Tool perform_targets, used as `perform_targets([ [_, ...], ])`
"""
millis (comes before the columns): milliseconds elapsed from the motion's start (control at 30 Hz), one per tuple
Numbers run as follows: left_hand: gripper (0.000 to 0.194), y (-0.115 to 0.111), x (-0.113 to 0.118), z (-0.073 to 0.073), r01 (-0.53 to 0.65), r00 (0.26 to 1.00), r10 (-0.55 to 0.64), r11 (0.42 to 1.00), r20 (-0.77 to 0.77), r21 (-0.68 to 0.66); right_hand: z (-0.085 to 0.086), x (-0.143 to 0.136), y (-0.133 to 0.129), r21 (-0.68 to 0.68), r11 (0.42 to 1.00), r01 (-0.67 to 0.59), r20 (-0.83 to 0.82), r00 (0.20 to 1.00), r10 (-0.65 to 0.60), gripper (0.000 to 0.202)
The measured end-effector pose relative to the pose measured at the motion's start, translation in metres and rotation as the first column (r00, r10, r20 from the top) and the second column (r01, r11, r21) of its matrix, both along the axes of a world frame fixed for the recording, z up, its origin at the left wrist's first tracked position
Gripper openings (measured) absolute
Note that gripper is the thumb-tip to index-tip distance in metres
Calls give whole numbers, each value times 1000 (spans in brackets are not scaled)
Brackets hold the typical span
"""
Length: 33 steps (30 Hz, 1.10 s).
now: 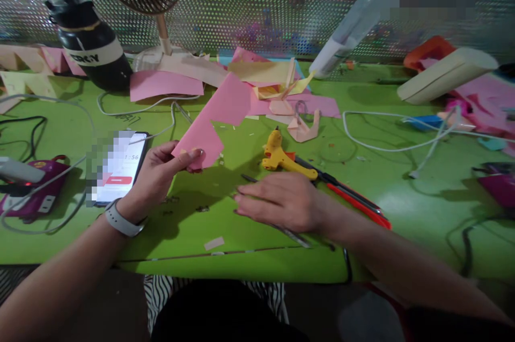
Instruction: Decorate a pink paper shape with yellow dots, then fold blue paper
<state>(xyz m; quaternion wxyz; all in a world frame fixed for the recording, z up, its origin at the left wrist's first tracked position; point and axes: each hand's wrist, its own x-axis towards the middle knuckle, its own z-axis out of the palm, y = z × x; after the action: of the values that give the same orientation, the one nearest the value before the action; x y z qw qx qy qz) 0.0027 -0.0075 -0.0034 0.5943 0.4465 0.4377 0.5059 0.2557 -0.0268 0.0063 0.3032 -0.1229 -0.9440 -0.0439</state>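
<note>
My left hand [167, 162] pinches a pink sheet of paper [215, 114] with an angular notch in its right side, thumb on top, and holds it above the table. Lower right of the paper, my right hand [281, 200] is closed palm down around a thin metal tool [298, 237]. Parts of that tool show on both sides of the fingers; its kind is hidden. Just beyond this hand lies a yellow hot glue gun [277, 151]. A red and black cutter-like tool [358, 205] lies partly under the right forearm.
A lit phone [120, 168] lies left, near a purple power block [36, 189]. A dark bottle [90, 44], a fan [163, 36] and a tilted clear bottle [341, 36] stand behind. Folded paper pieces [303, 127], a cream roll [446, 74] and white cables [382, 146] lie around.
</note>
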Motion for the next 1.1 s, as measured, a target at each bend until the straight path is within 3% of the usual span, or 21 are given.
perform_targets([
  [100, 8, -1, 0, -1, -3, 1000, 3, 1000, 13, 3, -9, -7, 1, 39, 999, 7, 242, 970, -16, 23],
  [200, 7, -1, -1, -3, -5, 999, 4, 1000, 43, 19, -9, -3, 3, -83, 995, 54, 359, 933, -21, 37],
  [300, 12, -1, -1, -3, 38, 999, -38, 999, 35, 22, 3, 13, 8, -192, 950, 247, 400, 903, -154, 41],
  [367, 17, -1, 0, -3, 77, 997, -77, 997, 3, 11, 13, 27, 12, -157, 857, 490, 459, 805, -377, 37],
  [433, 20, -2, 1, -2, 113, 994, -112, 994, -18, 3, 19, 39, 17, -78, 709, 701, 576, 612, -542, 33],
  [500, 22, -2, 1, -2, 143, 989, -143, 990, -29, -7, 21, 47, 21, -25, 598, 801, 687, 449, -571, 26],
  [533, 23, -3, 2, -2, 150, 988, -150, 989, -34, -15, 19, 49, 22, -19, 570, 821, 722, 406, -560, 21],
  [600, 25, -3, 2, -2, 150, 987, -151, 988, -47, -27, 12, 52, 25, -39, 553, 832, 731, 402, -552, 15],
  [733, 24, -3, 2, 0, 154, 985, -155, 988, -69, -26, -11, 55, 29, -83, 600, 796, 594, 523, -611, 9],
  [833, 24, -4, 2, 2, 155, 984, -158, 987, -81, -41, -18, 52, 32, -71, 600, 797, 534, 539, -652, 13],
  [1033, 24, -2, 1, 0, 145, 988, -146, 989, -50, -27, 5, 42, 36, -34, 510, 859, 584, 431, -687, 30],
  [1100, 24, -2, 1, 0, 143, 989, -144, 989, -40, -25, 18, 46, 36, -68, 443, 894, 581, 396, -711, 32],
])
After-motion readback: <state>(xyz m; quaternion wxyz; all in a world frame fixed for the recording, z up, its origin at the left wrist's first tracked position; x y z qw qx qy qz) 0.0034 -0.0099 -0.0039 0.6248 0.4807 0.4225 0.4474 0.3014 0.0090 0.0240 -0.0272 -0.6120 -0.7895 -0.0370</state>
